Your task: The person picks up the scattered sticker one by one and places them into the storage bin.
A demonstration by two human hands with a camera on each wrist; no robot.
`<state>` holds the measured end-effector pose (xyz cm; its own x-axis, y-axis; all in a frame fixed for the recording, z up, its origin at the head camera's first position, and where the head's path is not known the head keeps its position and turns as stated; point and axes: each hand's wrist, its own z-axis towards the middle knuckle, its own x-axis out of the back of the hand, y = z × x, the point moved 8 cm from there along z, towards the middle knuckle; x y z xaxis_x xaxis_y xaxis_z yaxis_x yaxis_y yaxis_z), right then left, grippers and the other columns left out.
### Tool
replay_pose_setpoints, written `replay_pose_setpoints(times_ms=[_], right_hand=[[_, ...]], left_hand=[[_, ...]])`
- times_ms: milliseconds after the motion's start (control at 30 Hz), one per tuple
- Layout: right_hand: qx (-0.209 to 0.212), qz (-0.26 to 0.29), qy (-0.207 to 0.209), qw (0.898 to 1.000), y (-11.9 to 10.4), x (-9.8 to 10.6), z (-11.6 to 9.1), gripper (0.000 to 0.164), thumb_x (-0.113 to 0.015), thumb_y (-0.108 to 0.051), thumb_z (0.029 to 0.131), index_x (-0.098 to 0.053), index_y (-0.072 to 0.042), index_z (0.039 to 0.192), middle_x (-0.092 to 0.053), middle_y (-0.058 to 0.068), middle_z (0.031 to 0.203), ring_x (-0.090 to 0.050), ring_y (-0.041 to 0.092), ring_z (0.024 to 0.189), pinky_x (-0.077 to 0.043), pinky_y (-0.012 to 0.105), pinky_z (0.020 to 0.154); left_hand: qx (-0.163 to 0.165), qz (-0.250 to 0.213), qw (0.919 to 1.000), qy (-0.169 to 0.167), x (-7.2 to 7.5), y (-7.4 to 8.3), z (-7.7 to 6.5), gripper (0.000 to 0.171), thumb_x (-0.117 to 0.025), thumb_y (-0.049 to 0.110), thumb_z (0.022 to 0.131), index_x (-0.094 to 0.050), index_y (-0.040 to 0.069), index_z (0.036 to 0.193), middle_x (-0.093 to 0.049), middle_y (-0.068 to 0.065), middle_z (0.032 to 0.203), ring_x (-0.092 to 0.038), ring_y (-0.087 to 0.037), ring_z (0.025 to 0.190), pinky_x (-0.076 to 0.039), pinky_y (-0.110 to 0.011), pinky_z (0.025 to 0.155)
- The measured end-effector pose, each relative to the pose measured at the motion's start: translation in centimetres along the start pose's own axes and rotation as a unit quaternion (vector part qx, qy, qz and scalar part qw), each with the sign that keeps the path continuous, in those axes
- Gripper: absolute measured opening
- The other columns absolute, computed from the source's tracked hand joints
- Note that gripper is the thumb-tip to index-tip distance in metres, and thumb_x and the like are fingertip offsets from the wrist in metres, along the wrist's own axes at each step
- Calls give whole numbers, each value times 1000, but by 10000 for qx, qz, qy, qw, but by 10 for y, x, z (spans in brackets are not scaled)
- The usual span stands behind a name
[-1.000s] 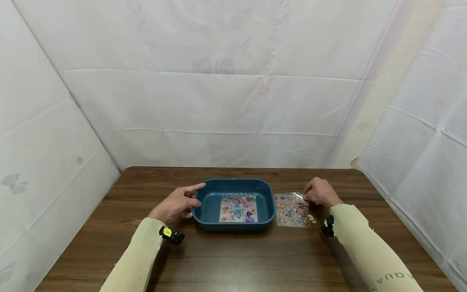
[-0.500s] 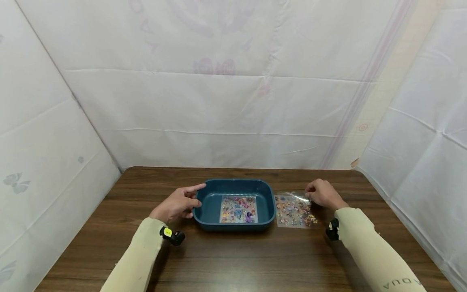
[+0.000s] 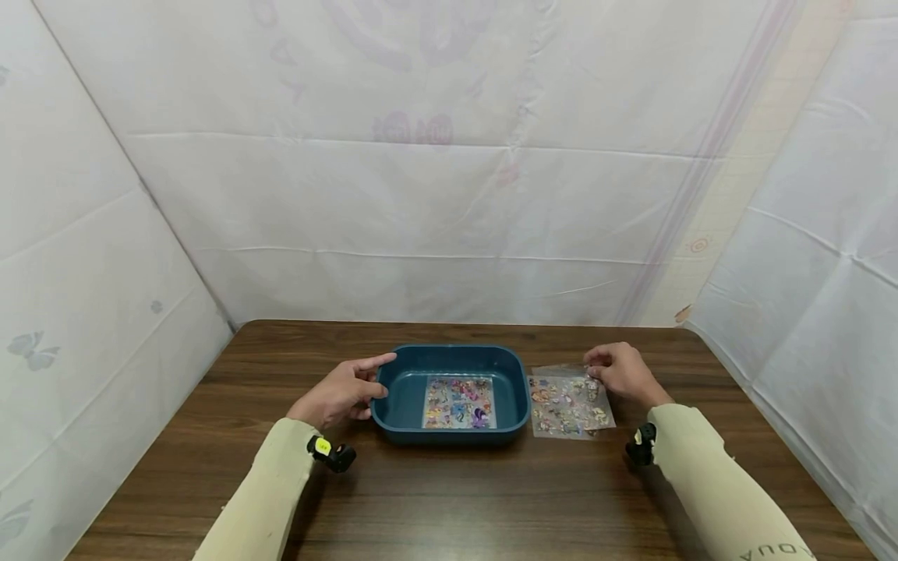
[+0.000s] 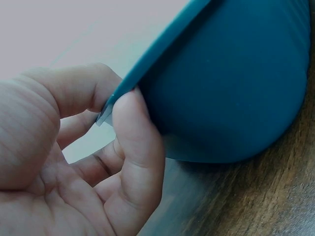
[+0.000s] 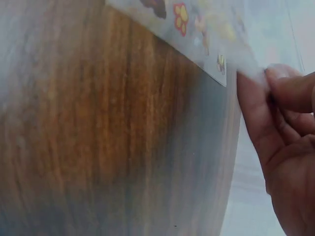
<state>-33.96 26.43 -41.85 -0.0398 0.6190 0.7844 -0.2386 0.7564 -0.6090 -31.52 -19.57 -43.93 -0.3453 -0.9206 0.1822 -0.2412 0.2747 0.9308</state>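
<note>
A dark teal plastic basin (image 3: 449, 437) stands in the middle of the table, with a colourful sticker sheet (image 3: 458, 402) flat on its floor. My left hand (image 3: 338, 393) pinches the basin's left rim; the left wrist view shows the fingers on both sides of the basin wall (image 4: 231, 73). To the basin's right lies clear sticker film (image 3: 567, 407) with small printed figures, seemingly in overlapping layers. My right hand (image 3: 623, 372) pinches its upper right corner between thumb and finger. In the right wrist view the sheet (image 5: 182, 24) slants above the wood, its corner held at the fingertips.
A brown wood-grain table (image 3: 449, 499) carries everything. White printed sheeting (image 3: 449, 202) hangs close behind the table's far edge and along both sides. Both wrists wear small black cameras (image 3: 340, 457).
The right hand has shifted slightly right and back, and the film at its corner now spreads with the layers apart. The left hand and the basin stay in place.
</note>
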Motion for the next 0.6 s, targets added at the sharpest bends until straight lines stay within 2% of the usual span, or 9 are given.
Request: replay_pose_setpoints(times_ms=[167,600], right_hand=[[-262,731,-101,9969,8,-3,-2,20,-61,5,98,-72,11,114,-73,22,96,-65,17,75,-57,29,61],[-588,1148,-267,9913,16,-1,-2,26,-53,3,102,-71,14,118,-73,15,89,-65,15,68,-57,30,60]], left_hand=[[-38,53,10000,-38,0,1,-1,73,-69,3,94,-46,25,159,-40,-5,93,-46,-14,61,-49,-27,56],[-64,38,9999,-105,-1,2,-2,74,-69,3,94,-44,25,160,-40,-4,92,-43,-14,58,-47,-27,55]])
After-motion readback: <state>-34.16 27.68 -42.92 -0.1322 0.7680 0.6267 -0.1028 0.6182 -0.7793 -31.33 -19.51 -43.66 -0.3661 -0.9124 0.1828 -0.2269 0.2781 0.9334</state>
